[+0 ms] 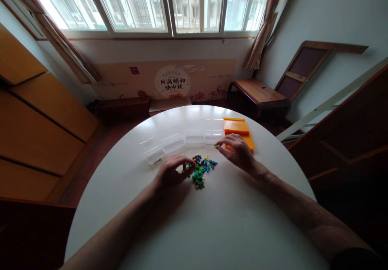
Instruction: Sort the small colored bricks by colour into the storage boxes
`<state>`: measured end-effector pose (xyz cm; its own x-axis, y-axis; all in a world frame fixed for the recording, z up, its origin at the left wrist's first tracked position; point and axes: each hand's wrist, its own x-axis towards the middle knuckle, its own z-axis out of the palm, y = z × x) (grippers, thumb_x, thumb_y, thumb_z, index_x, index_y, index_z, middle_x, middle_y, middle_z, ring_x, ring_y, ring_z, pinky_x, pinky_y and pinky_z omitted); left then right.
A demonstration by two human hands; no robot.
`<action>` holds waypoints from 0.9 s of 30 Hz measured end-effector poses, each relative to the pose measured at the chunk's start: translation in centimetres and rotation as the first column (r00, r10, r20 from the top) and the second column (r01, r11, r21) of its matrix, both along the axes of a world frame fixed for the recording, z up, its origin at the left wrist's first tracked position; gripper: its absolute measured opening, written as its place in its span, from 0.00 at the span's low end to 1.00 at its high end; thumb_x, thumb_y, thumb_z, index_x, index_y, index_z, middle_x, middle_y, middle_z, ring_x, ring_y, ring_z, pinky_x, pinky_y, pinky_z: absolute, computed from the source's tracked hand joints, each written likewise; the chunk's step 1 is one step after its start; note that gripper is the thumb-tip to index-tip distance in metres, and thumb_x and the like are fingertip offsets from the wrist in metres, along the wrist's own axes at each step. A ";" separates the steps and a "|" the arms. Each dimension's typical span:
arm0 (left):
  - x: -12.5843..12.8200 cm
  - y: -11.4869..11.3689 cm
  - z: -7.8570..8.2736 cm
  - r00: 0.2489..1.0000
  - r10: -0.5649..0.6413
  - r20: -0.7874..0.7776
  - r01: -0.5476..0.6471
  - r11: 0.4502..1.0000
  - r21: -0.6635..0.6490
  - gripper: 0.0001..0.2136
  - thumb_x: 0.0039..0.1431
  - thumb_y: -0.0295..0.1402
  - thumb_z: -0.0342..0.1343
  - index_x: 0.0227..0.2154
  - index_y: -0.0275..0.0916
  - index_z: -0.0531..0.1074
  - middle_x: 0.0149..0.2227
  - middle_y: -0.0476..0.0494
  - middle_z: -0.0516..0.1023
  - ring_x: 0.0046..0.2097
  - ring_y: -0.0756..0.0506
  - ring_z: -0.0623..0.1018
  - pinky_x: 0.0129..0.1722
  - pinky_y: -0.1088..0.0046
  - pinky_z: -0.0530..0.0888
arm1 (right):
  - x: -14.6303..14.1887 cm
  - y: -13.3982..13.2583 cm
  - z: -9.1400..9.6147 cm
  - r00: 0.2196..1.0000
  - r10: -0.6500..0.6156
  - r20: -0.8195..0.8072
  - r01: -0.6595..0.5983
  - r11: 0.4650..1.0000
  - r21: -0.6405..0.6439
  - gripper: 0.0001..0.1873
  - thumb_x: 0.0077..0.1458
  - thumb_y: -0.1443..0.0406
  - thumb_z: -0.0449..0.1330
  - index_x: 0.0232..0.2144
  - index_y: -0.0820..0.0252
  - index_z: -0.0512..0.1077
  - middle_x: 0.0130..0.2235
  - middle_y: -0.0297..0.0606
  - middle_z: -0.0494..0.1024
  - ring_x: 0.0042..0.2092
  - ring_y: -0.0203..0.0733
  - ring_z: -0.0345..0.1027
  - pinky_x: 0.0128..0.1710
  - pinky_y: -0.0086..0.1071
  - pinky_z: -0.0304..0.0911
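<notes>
- Table [230,229]: white and rounded, its near edge running out of view below the forearms.
- Pile of small coloured pieces [199,177]: loose near the middle of the table, mostly green, blue, brown and yellow; single long axes are too small to read.
- Left hand [172,171]: at the pile's left side and the nearer of the two to it, thumb and forefinger curved to a narrow gap over the pieces; whether anything sits between the tips cannot be told.
- Right hand [238,152]: beyond the pile, towards the table's right edge, fingertips pinched on a small green piece [215,145].
- Key relation: the green piece juts left from the right fingertips, beside the near wall of the rightmost clear box [214,137]; contact cannot be judged.
- Other clear boxes [195,136]: three, curving leftward along the table's far edge.
- Orange trays [236,126]: at the far right edge, overlapping, partly behind the right hand.
</notes>
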<state>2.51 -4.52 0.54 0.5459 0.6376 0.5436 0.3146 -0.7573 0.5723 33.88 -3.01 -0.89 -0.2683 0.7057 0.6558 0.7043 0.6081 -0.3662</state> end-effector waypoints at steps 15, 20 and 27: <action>-1.2 0.7 -0.4 0.981 0.134 -0.141 -0.107 0.977 0.185 0.03 0.71 0.32 0.63 0.39 0.43 0.81 0.36 0.50 0.86 0.32 0.50 0.81 0.41 0.71 0.76 | 6.2 3.0 -1.8 0.945 -0.314 0.087 0.326 0.922 -0.211 0.08 0.64 0.59 0.66 0.39 0.52 0.85 0.43 0.40 0.86 0.48 0.53 0.77 0.53 0.48 0.69; -1.8 0.9 -0.1 0.972 0.169 -0.161 -0.143 0.977 0.160 0.03 0.69 0.31 0.62 0.40 0.42 0.81 0.37 0.48 0.85 0.32 0.49 0.79 0.38 0.71 0.75 | 5.2 2.2 -0.7 0.966 -0.260 0.000 0.258 0.959 -0.118 0.07 0.66 0.62 0.64 0.40 0.54 0.84 0.42 0.40 0.85 0.46 0.53 0.76 0.54 0.49 0.71; -2.4 1.1 -0.2 0.968 0.119 -0.220 -0.105 0.992 0.075 0.03 0.63 0.32 0.62 0.39 0.41 0.78 0.35 0.47 0.79 0.34 0.47 0.76 0.36 0.72 0.73 | 0.5 -0.8 1.2 0.982 0.190 0.020 -0.189 0.981 -0.044 0.06 0.69 0.66 0.64 0.43 0.53 0.82 0.42 0.39 0.84 0.45 0.48 0.74 0.50 0.44 0.72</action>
<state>0.13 -3.45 0.29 0.5854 0.6699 0.4566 0.5139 -0.7422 0.4301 34.39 -3.86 0.26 -0.4151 0.6672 0.6185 0.5868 0.7159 -0.3784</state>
